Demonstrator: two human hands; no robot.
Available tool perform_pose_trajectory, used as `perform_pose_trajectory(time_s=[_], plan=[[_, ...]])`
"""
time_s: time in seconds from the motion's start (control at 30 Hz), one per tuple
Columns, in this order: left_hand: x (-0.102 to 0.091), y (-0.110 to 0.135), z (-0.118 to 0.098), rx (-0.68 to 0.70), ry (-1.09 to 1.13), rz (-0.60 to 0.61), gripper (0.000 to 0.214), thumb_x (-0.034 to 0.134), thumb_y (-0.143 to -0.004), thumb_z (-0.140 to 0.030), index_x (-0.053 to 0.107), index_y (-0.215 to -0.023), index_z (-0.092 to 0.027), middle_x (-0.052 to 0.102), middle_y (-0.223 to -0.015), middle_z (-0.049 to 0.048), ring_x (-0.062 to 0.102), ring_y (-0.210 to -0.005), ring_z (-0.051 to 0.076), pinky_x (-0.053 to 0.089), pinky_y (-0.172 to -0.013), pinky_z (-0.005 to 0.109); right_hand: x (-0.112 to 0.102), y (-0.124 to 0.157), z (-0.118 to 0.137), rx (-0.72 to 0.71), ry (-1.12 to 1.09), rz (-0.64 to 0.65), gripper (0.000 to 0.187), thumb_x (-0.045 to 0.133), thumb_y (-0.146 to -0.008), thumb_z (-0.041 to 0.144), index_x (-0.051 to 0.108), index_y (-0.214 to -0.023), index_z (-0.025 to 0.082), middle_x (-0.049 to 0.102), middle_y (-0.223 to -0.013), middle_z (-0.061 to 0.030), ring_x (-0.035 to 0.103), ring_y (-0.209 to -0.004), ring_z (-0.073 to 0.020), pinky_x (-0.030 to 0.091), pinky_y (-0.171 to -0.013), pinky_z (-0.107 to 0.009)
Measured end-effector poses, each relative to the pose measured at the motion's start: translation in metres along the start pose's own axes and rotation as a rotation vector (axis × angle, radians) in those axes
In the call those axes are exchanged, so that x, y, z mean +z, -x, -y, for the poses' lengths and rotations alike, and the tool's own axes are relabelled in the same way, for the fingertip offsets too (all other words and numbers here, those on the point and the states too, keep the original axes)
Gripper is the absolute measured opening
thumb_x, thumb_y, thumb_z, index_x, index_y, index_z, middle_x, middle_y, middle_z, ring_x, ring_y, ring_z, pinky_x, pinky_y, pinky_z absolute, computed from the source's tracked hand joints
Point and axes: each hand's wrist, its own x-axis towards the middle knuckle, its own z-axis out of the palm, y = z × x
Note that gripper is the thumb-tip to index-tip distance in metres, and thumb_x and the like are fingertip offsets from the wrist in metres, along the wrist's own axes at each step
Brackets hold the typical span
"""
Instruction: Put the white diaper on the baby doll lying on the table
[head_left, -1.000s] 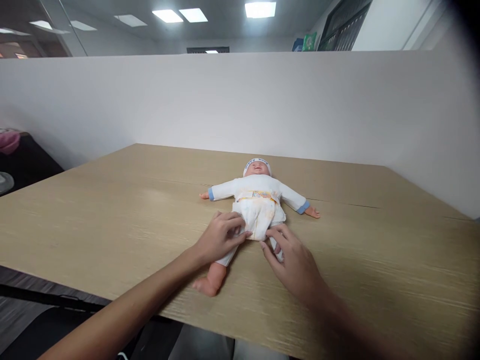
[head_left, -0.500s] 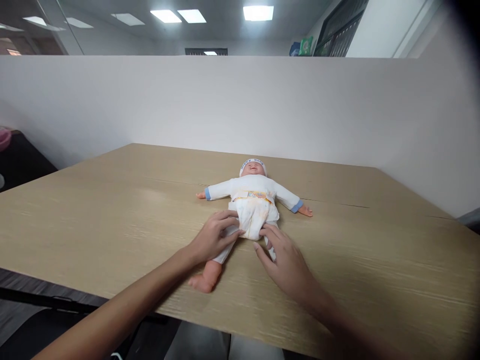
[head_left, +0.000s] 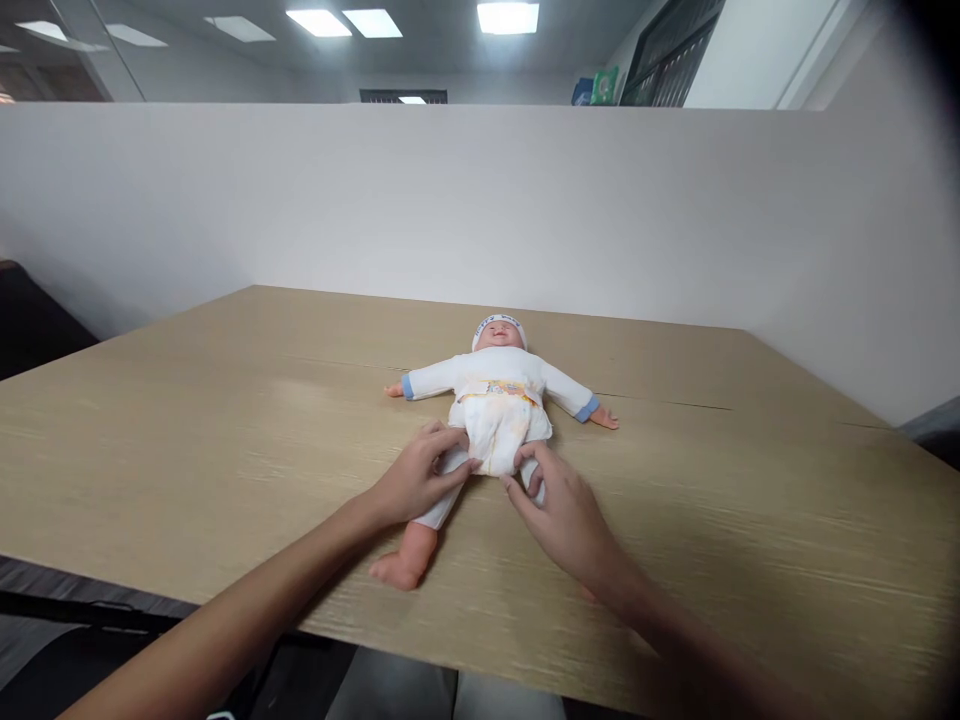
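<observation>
A baby doll (head_left: 429, 378) in a white outfit with blue cuffs and a printed headband lies on its back, arms spread and feet toward me. Around its hips sits a white diaper (head_left: 498, 425) with an orange printed waistband. At the diaper's left leg edge, my left hand (head_left: 424, 470) pinches the rim between thumb and fingers. My right hand (head_left: 559, 505) is curled at the opposite leg edge, thumb and index finger closing on the rim low at the crotch. The doll's right-side leg is mostly hidden behind my right hand and forearm.
The doll rests on a wide wooden table (head_left: 225, 430) with a seam across it. A white partition wall (head_left: 480, 210) rises behind the far edge. A dark chair-like shape (head_left: 37, 315) stands beyond the left edge. My legs (head_left: 450, 690) are below the near edge.
My right thumb has moved in toward the fingers at the diaper's leg edge. My left hand stays at its edge. The whole view has shifted slightly.
</observation>
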Motion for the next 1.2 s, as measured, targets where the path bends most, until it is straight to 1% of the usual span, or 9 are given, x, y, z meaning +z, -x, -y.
perform_pose_trajectory(time_s=[0.13,0.3,0.4,0.5,0.67,0.77,0.87,1.03,1.2], plan=[[0.003,0.0,0.003,-0.085,0.095,-0.061,0.023,0.07,-0.091,-0.043,0.061,-0.094,-0.022,0.059,-0.087,0.0002,0.052,-0.083,0.019,0.041,-0.076,0.03,0.001,-0.001,-0.004,0.052,-0.066,-0.026,0.018,0.061,-0.09,0.028,0.055,-0.106,0.026,0.057,-0.068,0.0055,0.057,-0.06,-0.018,0.041,-0.059,-0.029],[0.006,-0.003,0.001,-0.147,0.359,-0.084,0.029,0.075,-0.086,-0.036,0.051,-0.096,-0.022,0.052,-0.089,-0.0025,0.049,-0.081,0.014,0.04,-0.073,0.026,0.001,-0.004,-0.009,0.072,-0.143,-0.108,0.03,0.065,-0.088,0.031,0.049,-0.112,0.025,0.071,-0.096,-0.0021,0.061,-0.066,-0.0173,0.047,-0.065,-0.031],[0.011,-0.004,0.004,-0.187,0.519,-0.109,0.04,0.08,-0.082,-0.035,0.044,-0.095,-0.023,0.049,-0.091,-0.0032,0.049,-0.081,0.013,0.041,-0.074,0.025,-0.003,-0.005,-0.01,0.072,-0.107,-0.142,0.028,0.069,-0.087,0.032,0.051,-0.107,0.025,0.074,-0.098,-0.003,0.066,-0.078,-0.0211,0.047,-0.07,-0.033],[0.016,-0.003,0.009,-0.206,0.623,-0.124,0.046,0.082,-0.08,-0.036,0.043,-0.099,-0.024,0.054,-0.094,-0.0022,0.054,-0.086,0.014,0.044,-0.079,0.027,-0.009,-0.004,-0.01,0.078,-0.078,-0.126,0.018,0.069,-0.089,0.031,0.058,-0.1,0.025,0.077,-0.099,-0.003,0.068,-0.088,-0.0238,0.047,-0.075,-0.035],[0.016,-0.002,0.009,-0.252,0.529,-0.183,0.045,0.085,-0.075,-0.039,0.049,-0.097,-0.023,0.059,-0.106,0.0017,0.06,-0.093,0.016,0.045,-0.083,0.028,-0.014,-0.002,-0.007,0.061,0.007,-0.061,0.008,0.069,-0.092,0.03,0.071,-0.099,0.027,0.079,-0.1,-0.0029,0.066,-0.096,-0.028,0.046,-0.082,-0.04],[0.014,-0.003,0.007,-0.285,0.483,-0.186,0.044,0.085,-0.076,-0.04,0.053,-0.099,-0.022,0.062,-0.1,0.0003,0.061,-0.089,0.016,0.045,-0.079,0.028,-0.013,-0.001,-0.006,0.049,0.017,-0.06,0.011,0.069,-0.093,0.03,0.075,-0.101,0.026,0.08,-0.104,-0.0039,0.066,-0.098,-0.0291,0.046,-0.086,-0.042],[0.015,-0.003,0.006,-0.321,0.482,-0.191,0.046,0.086,-0.076,-0.04,0.054,-0.104,-0.022,0.064,-0.094,-0.001,0.062,-0.086,0.016,0.046,-0.078,0.028,-0.011,-0.002,-0.006,0.038,0.005,-0.067,0.011,0.07,-0.093,0.03,0.076,-0.101,0.025,0.079,-0.106,-0.0047,0.066,-0.101,-0.0291,0.047,-0.09,-0.042],[0.017,-0.003,0.006,-0.341,0.495,-0.207,0.044,0.085,-0.078,-0.042,0.055,-0.103,-0.021,0.065,-0.097,0.0001,0.065,-0.092,0.018,0.049,-0.082,0.03,-0.007,-0.004,-0.008,0.011,-0.059,-0.064,0.009,0.07,-0.093,0.032,0.074,-0.097,0.024,0.078,-0.108,-0.004,0.064,-0.106,-0.0279,0.046,-0.095,-0.042],[0.015,-0.002,0.004,-0.367,0.458,-0.203,0.044,0.083,-0.079,-0.047,0.057,-0.104,-0.021,0.067,-0.096,0.0008,0.066,-0.089,0.018,0.049,-0.079,0.03,-0.004,-0.008,-0.014,0.07,-0.153,-0.044,0.011,0.07,-0.092,0.037,0.071,-0.091,0.026,0.076,-0.103,-0.0018,0.063,-0.107,-0.0265,0.045,-0.096,-0.04]])
